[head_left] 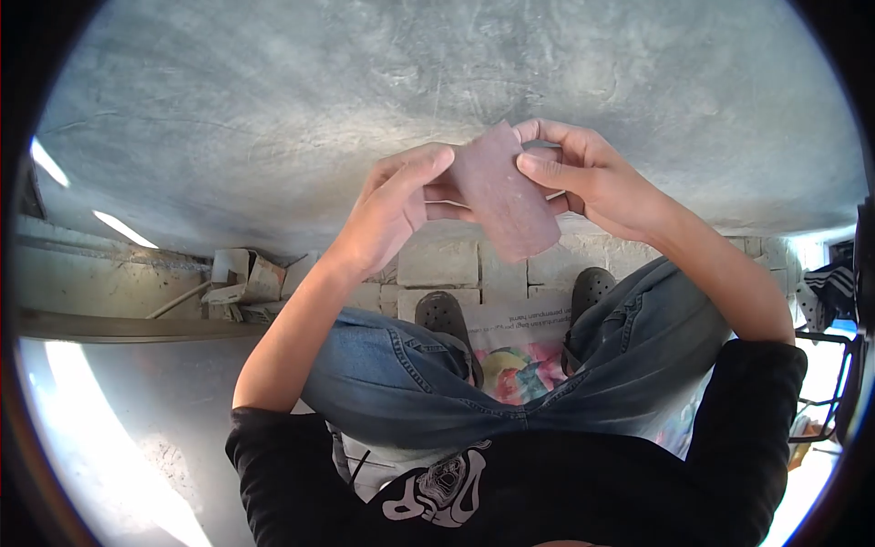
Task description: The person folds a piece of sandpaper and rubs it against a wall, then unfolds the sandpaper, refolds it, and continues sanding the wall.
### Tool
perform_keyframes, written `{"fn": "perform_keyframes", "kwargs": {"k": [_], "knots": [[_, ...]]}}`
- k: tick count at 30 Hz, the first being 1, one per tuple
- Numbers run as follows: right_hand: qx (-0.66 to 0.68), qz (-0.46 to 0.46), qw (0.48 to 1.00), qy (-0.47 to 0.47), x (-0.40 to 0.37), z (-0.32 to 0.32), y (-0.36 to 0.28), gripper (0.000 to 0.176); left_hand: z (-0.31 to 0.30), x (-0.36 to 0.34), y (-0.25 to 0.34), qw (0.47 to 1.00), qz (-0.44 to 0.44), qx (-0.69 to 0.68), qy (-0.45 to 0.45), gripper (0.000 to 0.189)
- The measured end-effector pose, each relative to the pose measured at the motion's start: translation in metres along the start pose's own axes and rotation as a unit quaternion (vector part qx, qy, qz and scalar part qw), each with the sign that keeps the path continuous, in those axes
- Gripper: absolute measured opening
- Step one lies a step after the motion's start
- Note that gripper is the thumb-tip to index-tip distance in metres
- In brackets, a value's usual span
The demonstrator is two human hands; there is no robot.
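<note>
A pinkish-brown piece of sandpaper [507, 196], slightly curved and tilted, is held up between my two hands in front of the grey wall. My left hand [392, 201] grips its left side, the thumb near the edge and the other fingers partly hidden behind the sheet. On the opposite side, my right hand [597, 182] pinches the upper right edge, thumb on the near face. Some of the right fingers pass behind the sheet.
The smooth grey plastered wall [273, 118] rises close ahead. Pale floor bricks [437, 263] and a printed sheet [524, 321] lie around my clogs [441, 314]. Torn cardboard [244, 278] sits at the left; a dark metal frame [820, 401] stands at the right.
</note>
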State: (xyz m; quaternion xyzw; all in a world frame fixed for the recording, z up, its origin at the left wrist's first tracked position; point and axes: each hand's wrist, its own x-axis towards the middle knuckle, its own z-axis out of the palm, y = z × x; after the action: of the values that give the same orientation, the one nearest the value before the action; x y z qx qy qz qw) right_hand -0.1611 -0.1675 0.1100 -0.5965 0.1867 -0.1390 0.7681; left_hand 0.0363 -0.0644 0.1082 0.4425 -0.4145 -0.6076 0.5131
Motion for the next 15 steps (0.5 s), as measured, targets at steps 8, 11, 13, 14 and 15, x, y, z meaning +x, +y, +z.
{"fn": "perform_keyframes", "kwargs": {"k": [8,11,13,14,15], "knots": [[0.001,-0.027,0.999,0.045,-0.001,-0.001,-0.003,0.036,0.008,-0.007,0.010,0.989,0.040,0.127,0.063,0.019],[-0.029,-0.031,0.998,0.052,-0.003,0.001,-0.005,0.034,0.008,-0.008,0.010,0.987,0.042,0.125,0.087,0.022],[-0.038,-0.048,0.997,0.048,-0.001,0.000,-0.001,0.032,0.007,-0.008,0.009,0.982,0.059,0.159,0.084,0.022],[-0.038,-0.048,0.997,0.047,-0.002,-0.001,-0.001,0.032,0.008,-0.009,0.009,0.982,0.059,0.160,0.085,0.022],[-0.062,-0.046,0.995,0.058,-0.002,-0.002,0.000,0.032,0.008,-0.009,0.010,0.981,0.056,0.169,0.082,0.023]]}}
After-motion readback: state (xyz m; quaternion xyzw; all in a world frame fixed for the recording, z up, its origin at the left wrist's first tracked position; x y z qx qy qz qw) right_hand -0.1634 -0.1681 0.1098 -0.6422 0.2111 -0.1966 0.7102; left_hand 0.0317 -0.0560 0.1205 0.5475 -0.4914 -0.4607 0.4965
